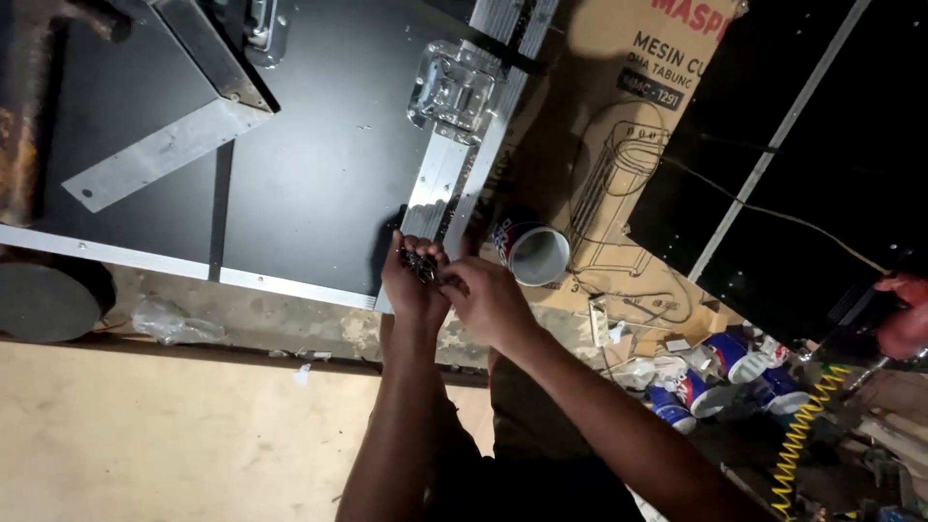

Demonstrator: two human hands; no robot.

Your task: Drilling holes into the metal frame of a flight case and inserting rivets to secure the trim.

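My left hand (411, 280) is cupped palm up and holds a small pile of dark metal pieces, screws or rivets (421, 265). My right hand (488, 300) reaches into that pile with pinched fingertips. Both hands hover at the near corner of a large black panel case (309, 164) edged with aluminium strips (454, 179). A recessed metal latch plate (456, 85) sits on the strip just beyond my hands.
An open paper cup (532, 249) lies on flattened cardboard (619, 145) to the right. More cups (720, 372) lie further right, beside a yellow coiled hose (802, 440). Another black panel (802, 164) lies at the upper right. Another person's hand (904, 314) shows at the right edge.
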